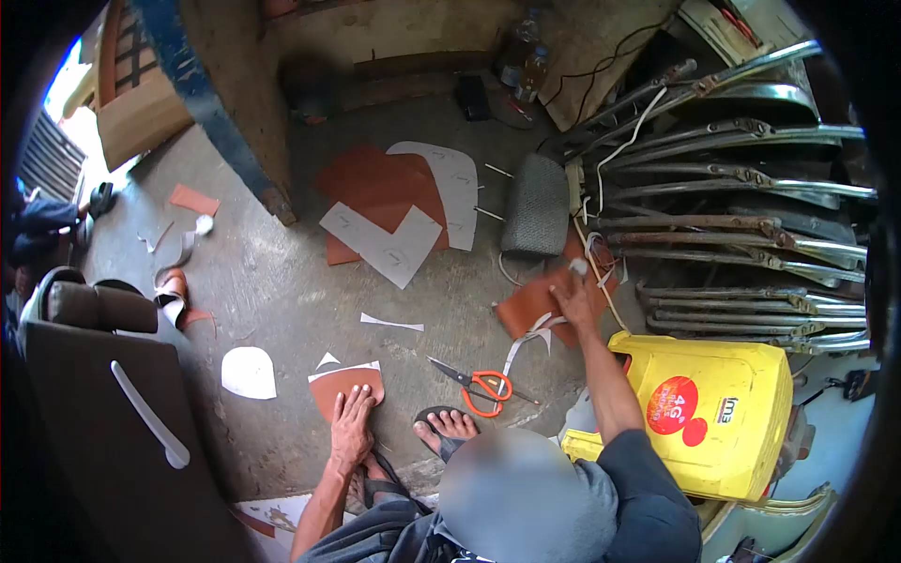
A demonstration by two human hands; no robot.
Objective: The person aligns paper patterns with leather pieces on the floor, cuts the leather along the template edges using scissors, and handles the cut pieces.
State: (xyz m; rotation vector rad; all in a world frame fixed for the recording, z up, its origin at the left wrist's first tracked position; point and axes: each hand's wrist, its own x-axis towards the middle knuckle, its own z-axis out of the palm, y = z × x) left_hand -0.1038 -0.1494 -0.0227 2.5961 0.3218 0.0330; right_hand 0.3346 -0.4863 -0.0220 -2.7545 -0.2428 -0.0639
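My left hand (351, 424) lies flat, fingers stretched, on a small piece of reddish-brown leatherette (328, 392) with a white edge along its top. Out to the right, my right hand (574, 298) rests on a larger brown leatherette scrap (522, 307). Its fingers look spread, with a small white thing at the fingertips that is too small to name. Between the hands, orange-handled scissors (488, 389) lie on the floor with their blades apart. Beside them are a dark thin pointed tool (526, 399) and white strips (510, 359).
White paper patterns (389, 246) lie over brown leatherette (361, 183) ahead. A grey textured cushion (538, 205) sits near stacked metal chair frames (732, 230). A yellow jerrycan (741, 403) stands at right, a dark padded seat (103, 413) at left. Part of another person (47, 225) shows far left.
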